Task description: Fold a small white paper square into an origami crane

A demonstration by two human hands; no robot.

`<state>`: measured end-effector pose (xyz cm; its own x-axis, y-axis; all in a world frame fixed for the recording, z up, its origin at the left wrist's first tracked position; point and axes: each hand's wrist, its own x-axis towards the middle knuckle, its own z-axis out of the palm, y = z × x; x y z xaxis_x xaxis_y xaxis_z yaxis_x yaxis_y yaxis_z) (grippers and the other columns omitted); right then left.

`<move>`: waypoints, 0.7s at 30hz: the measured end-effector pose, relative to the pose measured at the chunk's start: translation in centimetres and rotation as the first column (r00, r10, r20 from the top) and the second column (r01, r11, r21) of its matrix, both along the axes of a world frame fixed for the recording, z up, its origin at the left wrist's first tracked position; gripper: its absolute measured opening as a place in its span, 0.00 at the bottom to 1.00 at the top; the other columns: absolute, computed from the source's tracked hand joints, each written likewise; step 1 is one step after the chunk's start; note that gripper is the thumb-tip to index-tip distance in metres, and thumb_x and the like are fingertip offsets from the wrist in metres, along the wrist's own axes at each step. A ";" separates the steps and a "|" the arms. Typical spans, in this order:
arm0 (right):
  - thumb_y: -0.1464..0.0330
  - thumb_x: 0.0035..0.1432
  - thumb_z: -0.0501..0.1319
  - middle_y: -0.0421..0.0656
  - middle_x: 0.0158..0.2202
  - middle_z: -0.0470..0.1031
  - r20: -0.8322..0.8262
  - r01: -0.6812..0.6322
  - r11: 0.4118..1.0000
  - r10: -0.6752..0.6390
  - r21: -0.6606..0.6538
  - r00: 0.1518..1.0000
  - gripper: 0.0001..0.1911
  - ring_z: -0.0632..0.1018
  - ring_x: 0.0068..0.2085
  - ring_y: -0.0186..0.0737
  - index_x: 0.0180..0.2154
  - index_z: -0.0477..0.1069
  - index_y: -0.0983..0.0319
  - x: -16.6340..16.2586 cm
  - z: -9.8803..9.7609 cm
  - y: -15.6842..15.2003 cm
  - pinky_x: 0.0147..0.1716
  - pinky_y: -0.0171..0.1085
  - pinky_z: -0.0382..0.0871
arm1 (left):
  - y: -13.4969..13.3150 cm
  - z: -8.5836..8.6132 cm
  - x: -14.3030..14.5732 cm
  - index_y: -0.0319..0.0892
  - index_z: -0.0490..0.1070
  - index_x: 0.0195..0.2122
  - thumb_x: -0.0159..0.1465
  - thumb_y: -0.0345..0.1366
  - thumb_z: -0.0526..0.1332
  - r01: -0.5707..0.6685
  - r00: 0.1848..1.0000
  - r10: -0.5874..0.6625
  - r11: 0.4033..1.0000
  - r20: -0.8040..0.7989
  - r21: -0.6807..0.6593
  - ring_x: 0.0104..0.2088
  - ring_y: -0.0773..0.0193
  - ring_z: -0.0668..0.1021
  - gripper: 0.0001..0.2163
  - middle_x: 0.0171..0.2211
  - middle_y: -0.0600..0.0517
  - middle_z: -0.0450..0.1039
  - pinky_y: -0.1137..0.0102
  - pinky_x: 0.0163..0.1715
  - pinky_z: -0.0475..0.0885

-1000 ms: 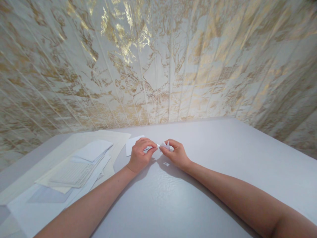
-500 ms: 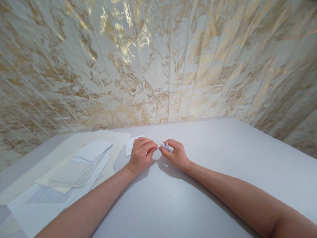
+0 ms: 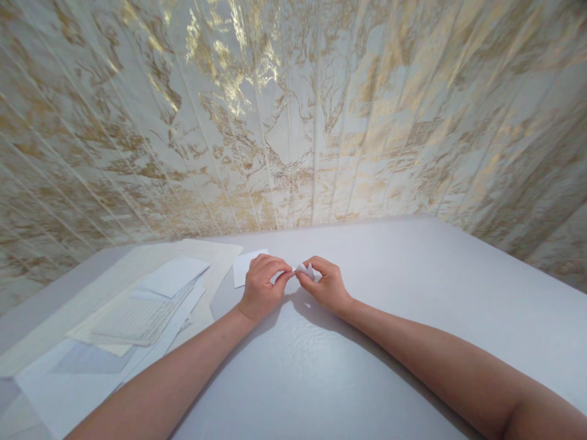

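Page of text (image 3: pixel 131 322), unreadable (too small)

Fingers of the right hand (image 3: pixel 328 284) cover much of the folded white paper (image 3: pixel 309 269), and its small left end is lost where the left hand (image 3: pixel 262 286) pinches; the folds are too small to make out. The left hand hides the near right part of a white sheet (image 3: pixel 244 264). Writing on the lined page (image 3: pixel 132 321) is too blurred to read, and overlapping sheets conceal its far edge. Both forearms, the surface (image 3: pixel 413 275) and the patterned wall (image 3: pixel 293 122) run out of view.
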<state>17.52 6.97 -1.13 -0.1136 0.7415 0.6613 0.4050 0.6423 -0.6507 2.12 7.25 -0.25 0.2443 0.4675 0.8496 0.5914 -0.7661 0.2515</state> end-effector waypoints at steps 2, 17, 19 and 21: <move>0.71 0.48 0.56 0.38 0.20 0.65 0.003 0.005 1.000 -0.005 0.005 1.000 0.07 0.67 0.24 0.32 0.19 0.63 0.62 0.0 0.0 0.0 0.27 0.31 0.60 | 0.0 -0.1 0.0 0.42 0.70 0.25 0.55 0.33 0.61 -0.003 1.000 0.003 1.000 -0.002 -0.009 0.29 0.63 0.73 0.03 0.24 0.52 0.74 0.66 0.33 0.66; 0.72 0.49 0.57 0.38 0.19 0.65 0.011 0.016 0.998 -0.017 0.069 1.000 0.08 0.67 0.24 0.32 0.19 0.64 0.62 0.0 -0.2 0.1 0.28 0.32 0.60 | -0.1 0.1 0.2 0.42 0.70 0.25 0.56 0.33 0.60 -0.038 0.999 0.036 0.997 -0.032 -0.068 0.29 0.63 0.72 0.04 0.24 0.52 0.74 0.66 0.34 0.64; 0.72 0.49 0.57 0.38 0.19 0.65 0.020 0.017 0.997 -0.019 0.077 1.000 0.08 0.67 0.24 0.32 0.19 0.64 0.62 0.0 -0.3 0.1 0.28 0.32 0.60 | -0.1 0.2 0.1 0.42 0.70 0.24 0.57 0.33 0.59 -0.038 0.997 0.035 0.998 -0.068 -0.046 0.29 0.63 0.72 0.05 0.24 0.52 0.74 0.66 0.34 0.63; 0.72 0.48 0.57 0.38 0.19 0.65 0.033 0.017 0.996 -0.020 0.087 0.999 0.08 0.67 0.24 0.32 0.19 0.64 0.62 0.0 -0.4 0.1 0.28 0.32 0.60 | -0.2 0.3 0.0 0.42 0.70 0.24 0.57 0.33 0.59 -0.038 0.994 0.034 0.999 -0.102 -0.035 0.29 0.63 0.71 0.06 0.24 0.52 0.74 0.65 0.35 0.63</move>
<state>17.49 7.11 -1.52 -0.1236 0.6834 0.7195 0.4383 0.6881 -0.5783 2.15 7.08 0.08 0.3108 0.5079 0.8034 0.6422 -0.7353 0.2165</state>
